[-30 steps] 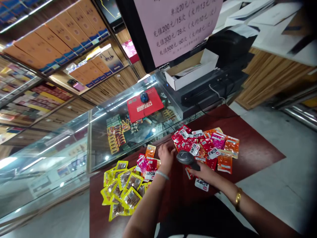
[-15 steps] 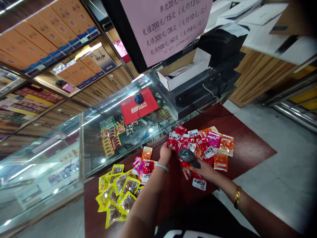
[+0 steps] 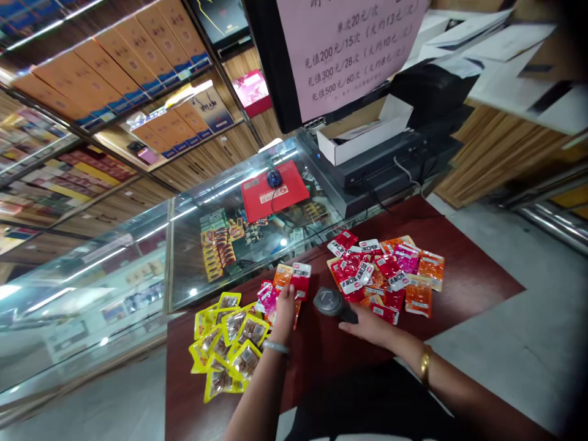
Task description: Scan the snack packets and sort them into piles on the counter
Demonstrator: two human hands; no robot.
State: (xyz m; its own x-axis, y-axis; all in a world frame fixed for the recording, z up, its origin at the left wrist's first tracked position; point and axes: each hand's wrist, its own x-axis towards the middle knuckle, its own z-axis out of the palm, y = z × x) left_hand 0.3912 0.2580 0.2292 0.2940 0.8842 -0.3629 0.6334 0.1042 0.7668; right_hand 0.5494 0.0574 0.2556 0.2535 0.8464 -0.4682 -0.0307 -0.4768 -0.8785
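My left hand [image 3: 285, 315] has its fingers closed on the edge of a red-and-white snack packet [image 3: 301, 283]. It is over a small group of pink and orange packets [image 3: 267, 296], and some of its fingers are hidden. To its left lies a heap of yellow snack packets [image 3: 245, 360]. My right hand [image 3: 367, 327] grips the dark handle of a barcode scanner [image 3: 328, 301], whose rounded head points left, between the two groups. Beyond the scanner, on the right, is a loose pile of red, pink and orange packets [image 3: 388, 272].
The dark red tabletop [image 3: 478, 275] adjoins a glass display counter [image 3: 229, 202]. On the counter lie a red mouse pad [image 3: 294, 184] and a mouse [image 3: 274, 178]. A white open box [image 3: 367, 131] sits below a monitor with a pink price sheet [image 3: 353, 55]. Shelves hold orange boxes [image 3: 133, 55].
My left hand has moved left from the right-hand pile to the small group, carrying a red-and-white packet. My right hand and the scanner have shifted left and slightly down. The view has turned slightly.
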